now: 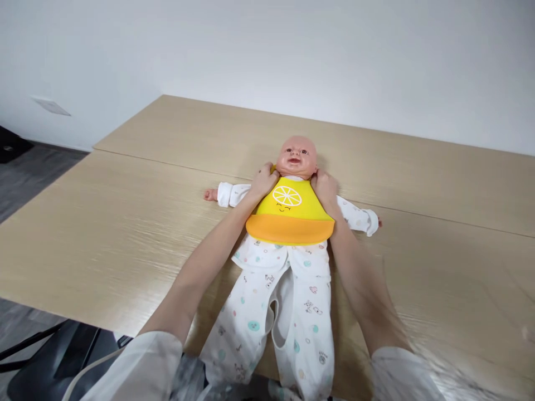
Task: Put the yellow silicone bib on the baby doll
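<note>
Beside the doll's head (296, 156), both hands' curled fingers (267, 175) (321, 180) pinch a smooth, curved bib (292, 213).

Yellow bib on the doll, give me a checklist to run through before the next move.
1. Doll lying face up on the table: ok.
2. Yellow bib over the chest, lemon print facing up: ok.
3. Orange pocket at the doll's waist end: ok.
4. Left hand and right hand on either side of the neck: ok.
5. Bib fastened behind the neck: cannot tell, hidden.
6. Firm grip in both hands: cannot tell, fingertips hidden.
</note>
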### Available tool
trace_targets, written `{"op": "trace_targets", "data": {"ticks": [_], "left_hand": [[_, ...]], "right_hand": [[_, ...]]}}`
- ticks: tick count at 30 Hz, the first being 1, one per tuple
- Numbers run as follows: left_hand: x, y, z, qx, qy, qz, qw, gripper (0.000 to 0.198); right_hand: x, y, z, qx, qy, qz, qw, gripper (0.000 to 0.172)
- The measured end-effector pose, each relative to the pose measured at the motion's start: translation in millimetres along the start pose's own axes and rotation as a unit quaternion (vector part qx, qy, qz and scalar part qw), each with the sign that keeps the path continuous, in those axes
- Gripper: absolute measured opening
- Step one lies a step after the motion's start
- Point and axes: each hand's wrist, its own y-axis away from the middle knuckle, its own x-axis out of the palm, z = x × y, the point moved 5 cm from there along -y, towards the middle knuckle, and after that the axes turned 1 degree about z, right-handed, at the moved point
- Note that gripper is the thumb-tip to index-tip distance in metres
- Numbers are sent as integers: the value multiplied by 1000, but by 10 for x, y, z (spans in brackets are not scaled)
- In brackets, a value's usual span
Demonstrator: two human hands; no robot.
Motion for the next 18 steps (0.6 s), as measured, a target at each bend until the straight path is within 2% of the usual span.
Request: {"op": "trace_targets", "data": {"ticks": [8,18], "left_hand": [[-1,6,-14,-11,1,2,1000,11],[-11,9,13,-26,-7,-8,1000,10]], "right_hand": [[-40,41,22,21,-6,0,1000,39],[-27,32,-122,53,-107,-88,989,33]]}}
